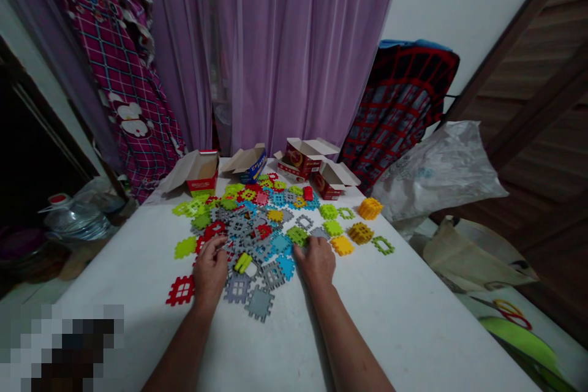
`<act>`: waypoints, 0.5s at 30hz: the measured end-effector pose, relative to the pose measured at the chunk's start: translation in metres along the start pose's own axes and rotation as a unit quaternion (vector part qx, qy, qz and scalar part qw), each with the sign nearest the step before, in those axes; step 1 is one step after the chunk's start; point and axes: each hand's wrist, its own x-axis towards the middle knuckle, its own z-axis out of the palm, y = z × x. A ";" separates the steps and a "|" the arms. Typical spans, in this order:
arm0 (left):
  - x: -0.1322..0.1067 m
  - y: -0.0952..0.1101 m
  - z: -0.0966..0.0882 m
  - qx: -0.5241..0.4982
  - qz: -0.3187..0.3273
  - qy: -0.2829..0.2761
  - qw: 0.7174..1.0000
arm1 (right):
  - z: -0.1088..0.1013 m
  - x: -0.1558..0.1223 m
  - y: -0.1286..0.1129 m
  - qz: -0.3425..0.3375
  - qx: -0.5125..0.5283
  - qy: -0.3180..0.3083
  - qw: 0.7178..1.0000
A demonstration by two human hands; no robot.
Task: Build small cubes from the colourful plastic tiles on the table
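Interlocking plastic tiles with toothed edges lie in a loose heap on the white table. My left hand (211, 269) rests at the heap's left edge, its fingers loosely bent and apart over red and grey tiles. Beside it lies a red window-shaped tile (182, 290). My right hand (318, 260) is palm down at the heap's right side, thumb apart from its bent fingers. Just beyond it are a green tile (297, 234) and a grey tile (320, 233); its fingertips are partly hidden. Between my hands sit a small lime piece (243, 263), a blue tile (285, 267) and a grey tile (260, 303).
Stacks of yellow tiles (361, 233) and green tiles (328, 212) stand to the right. Opened cardboard boxes, one red (202, 182) and one blue (256, 163), line the back edge near a purple curtain (294, 49). A plastic bag (441, 171) hangs at the right.
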 end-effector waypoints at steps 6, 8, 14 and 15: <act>0.000 0.002 0.000 0.012 0.001 0.002 1.000 | 0.004 0.001 0.002 0.004 0.017 0.018 1.000; -0.001 0.003 -0.001 0.014 0.000 0.003 1.000 | 0.005 0.003 0.002 0.000 0.020 0.016 1.000; 0.000 0.005 -0.002 0.010 0.004 0.001 1.000 | 0.011 0.005 0.003 -0.009 0.044 0.039 0.998; 0.000 0.005 -0.002 0.010 0.003 0.001 1.000 | 0.013 0.005 0.005 -0.013 0.054 0.051 0.997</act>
